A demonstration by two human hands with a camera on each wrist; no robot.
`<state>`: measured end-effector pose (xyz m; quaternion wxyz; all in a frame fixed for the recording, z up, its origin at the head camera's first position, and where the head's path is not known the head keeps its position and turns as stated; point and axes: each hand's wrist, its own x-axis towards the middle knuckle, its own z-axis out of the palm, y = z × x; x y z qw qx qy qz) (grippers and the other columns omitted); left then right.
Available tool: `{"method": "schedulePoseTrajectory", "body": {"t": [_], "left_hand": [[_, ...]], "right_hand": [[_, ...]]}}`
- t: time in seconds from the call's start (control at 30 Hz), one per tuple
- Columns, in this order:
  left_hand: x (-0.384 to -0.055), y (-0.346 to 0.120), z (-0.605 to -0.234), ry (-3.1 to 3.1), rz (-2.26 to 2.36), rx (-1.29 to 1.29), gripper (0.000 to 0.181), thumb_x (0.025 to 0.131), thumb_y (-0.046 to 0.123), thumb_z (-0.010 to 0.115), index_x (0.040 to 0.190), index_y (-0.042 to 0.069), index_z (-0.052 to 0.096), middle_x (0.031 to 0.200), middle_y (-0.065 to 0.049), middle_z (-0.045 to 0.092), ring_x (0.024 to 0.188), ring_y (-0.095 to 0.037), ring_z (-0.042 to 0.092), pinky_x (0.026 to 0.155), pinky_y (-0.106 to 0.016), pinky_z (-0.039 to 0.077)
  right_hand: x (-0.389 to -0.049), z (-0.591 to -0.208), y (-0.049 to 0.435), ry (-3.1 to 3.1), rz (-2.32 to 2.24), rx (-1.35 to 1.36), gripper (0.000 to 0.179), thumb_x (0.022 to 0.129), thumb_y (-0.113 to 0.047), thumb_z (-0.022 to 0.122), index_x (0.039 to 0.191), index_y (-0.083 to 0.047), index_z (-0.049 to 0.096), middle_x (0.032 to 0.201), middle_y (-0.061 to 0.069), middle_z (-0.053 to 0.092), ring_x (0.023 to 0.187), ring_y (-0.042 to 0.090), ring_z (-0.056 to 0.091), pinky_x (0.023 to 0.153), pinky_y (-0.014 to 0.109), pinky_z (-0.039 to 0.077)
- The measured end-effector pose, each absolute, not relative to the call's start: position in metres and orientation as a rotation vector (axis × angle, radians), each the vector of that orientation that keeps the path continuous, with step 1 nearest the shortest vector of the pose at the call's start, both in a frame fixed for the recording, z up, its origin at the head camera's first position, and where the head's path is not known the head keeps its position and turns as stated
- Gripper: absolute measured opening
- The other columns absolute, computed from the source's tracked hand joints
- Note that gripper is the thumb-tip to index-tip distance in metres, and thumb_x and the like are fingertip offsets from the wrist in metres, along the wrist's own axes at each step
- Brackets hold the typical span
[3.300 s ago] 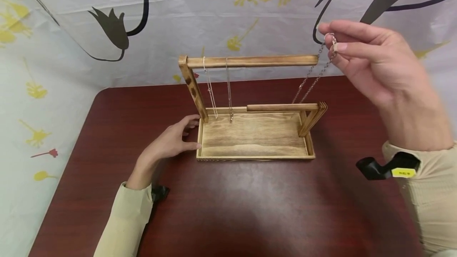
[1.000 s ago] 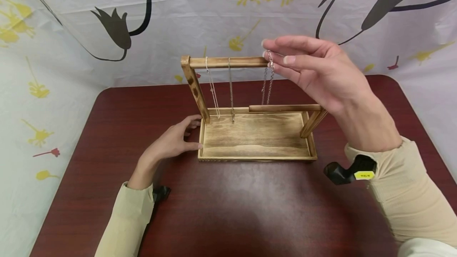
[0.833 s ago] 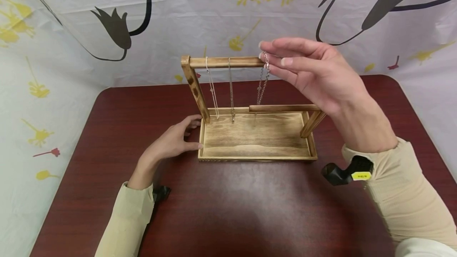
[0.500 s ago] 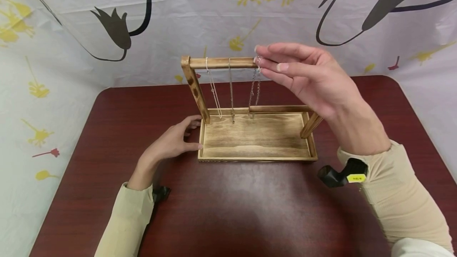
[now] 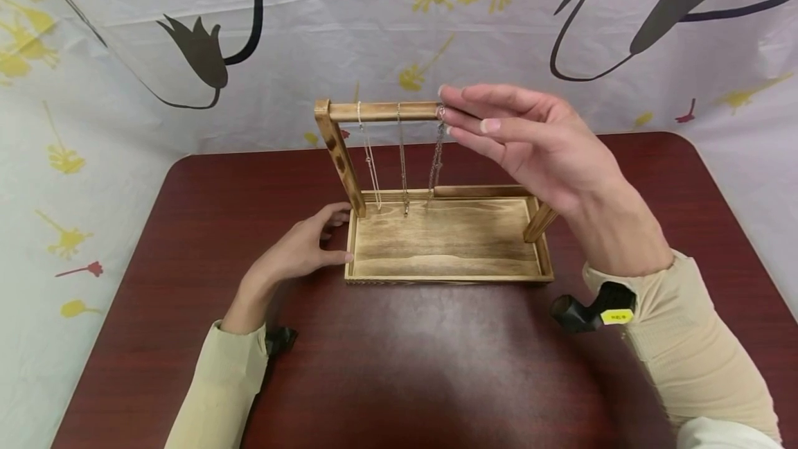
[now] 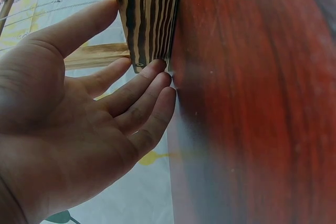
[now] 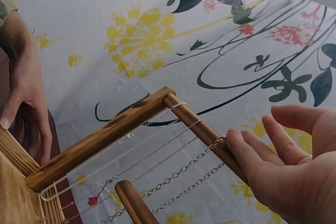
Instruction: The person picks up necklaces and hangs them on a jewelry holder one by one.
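Note:
A wooden jewelry stand (image 5: 445, 277) has a tray base, a tall upper bar and a shorter lower bar. My left hand (image 5: 296, 244) holds its left end, thumb at the rim and fingers at the back corner. Two thin necklaces hang from the upper bar (image 5: 380, 111), side by side. A thicker silver chain necklace (image 7: 178, 174) is looped over the same bar to their right. My right hand (image 5: 530, 141) has its fingers extended around the bar, fingertips touching this chain's top loop. The bar's free right end is hidden behind that hand in the head view.
The stand rests on a dark red wooden table (image 5: 436, 359). A white cloth (image 5: 293, 47) with printed flowers hangs behind and beside it. Each wrist carries a black camera mount (image 5: 592, 310).
My right hand has brought the chain necklace from beyond the bar's right end onto the bar and slid it left towards the other necklaces. My left hand has stayed in place.

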<state>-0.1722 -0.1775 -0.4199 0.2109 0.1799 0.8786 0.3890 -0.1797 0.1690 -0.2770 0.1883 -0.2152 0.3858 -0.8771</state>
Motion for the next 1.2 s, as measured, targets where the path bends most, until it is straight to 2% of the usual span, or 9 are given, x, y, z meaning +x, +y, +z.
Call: {"method": "schedulePoseTrajectory", "body": {"t": [0.2, 0.4, 0.6, 0.8, 0.97, 1.2], "left_hand": [[-0.17, -0.178, -0.419, 2.444, 1.083, 0.496, 0.08, 0.086, 0.019, 0.08, 0.152, 0.013, 0.035, 0.145, -0.011, 0.049, 0.134, -0.029, 0.046, 0.106, -0.045, 0.042], [-0.168, -0.179, -0.42, 2.448, 1.075, 0.492, 0.081, 0.086, 0.02, 0.08, 0.152, 0.013, 0.034, 0.146, -0.012, 0.049, 0.134, -0.029, 0.045, 0.106, -0.046, 0.042], [-0.167, -0.179, -0.421, 2.443, 1.085, 0.488, 0.08, 0.086, 0.019, 0.08, 0.152, 0.013, 0.034, 0.146, -0.011, 0.049, 0.134, -0.029, 0.045, 0.106, -0.046, 0.042], [-0.169, -0.18, -0.422, 2.441, 1.085, 0.488, 0.081, 0.087, 0.021, 0.08, 0.153, 0.014, 0.033, 0.147, -0.01, 0.048, 0.135, -0.028, 0.044, 0.106, -0.046, 0.042], [-0.17, -0.181, -0.421, 2.43, 1.065, 0.493, 0.082, 0.087, 0.023, 0.079, 0.154, 0.015, 0.032, 0.148, -0.011, 0.047, 0.136, -0.028, 0.043, 0.106, -0.046, 0.041], [-0.174, -0.18, -0.41, 2.416, 1.004, 0.501, 0.073, 0.096, 0.037, 0.067, 0.155, 0.015, 0.031, 0.148, -0.01, 0.047, 0.136, -0.027, 0.044, 0.107, -0.048, 0.041]], "right_hand": [[-0.176, -0.283, 0.169, 1.079, -2.442, -0.644, 0.032, 0.098, 0.013, 0.047, 0.125, 0.008, 0.065, 0.142, 0.029, 0.05, 0.135, 0.043, 0.044, 0.114, 0.048, 0.031], [-0.175, -0.29, 0.171, 1.044, -2.391, -0.765, 0.036, 0.101, 0.01, 0.04, 0.132, 0.01, 0.058, 0.149, 0.03, 0.04, 0.141, 0.047, 0.031, 0.117, 0.05, 0.024], [-0.173, -0.293, 0.173, 1.094, -2.38, -0.803, 0.036, 0.102, 0.008, 0.04, 0.134, 0.011, 0.055, 0.151, 0.033, 0.033, 0.142, 0.05, 0.026, 0.117, 0.052, 0.024], [-0.172, -0.299, 0.176, 1.111, -2.345, -0.848, 0.038, 0.102, 0.009, 0.037, 0.137, 0.012, 0.051, 0.151, 0.03, 0.037, 0.142, 0.05, 0.028, 0.117, 0.053, 0.024], [-0.168, -0.304, 0.179, 1.224, -2.303, -0.854, 0.041, 0.1, 0.012, 0.036, 0.139, 0.013, 0.048, 0.148, 0.026, 0.045, 0.14, 0.043, 0.037, 0.116, 0.049, 0.029], [-0.16, -0.302, 0.183, 1.692, -2.169, -0.754, 0.039, 0.1, 0.008, 0.048, 0.138, 0.006, 0.053, 0.143, 0.021, 0.052, 0.134, 0.036, 0.047, 0.108, 0.042, 0.042]]}}
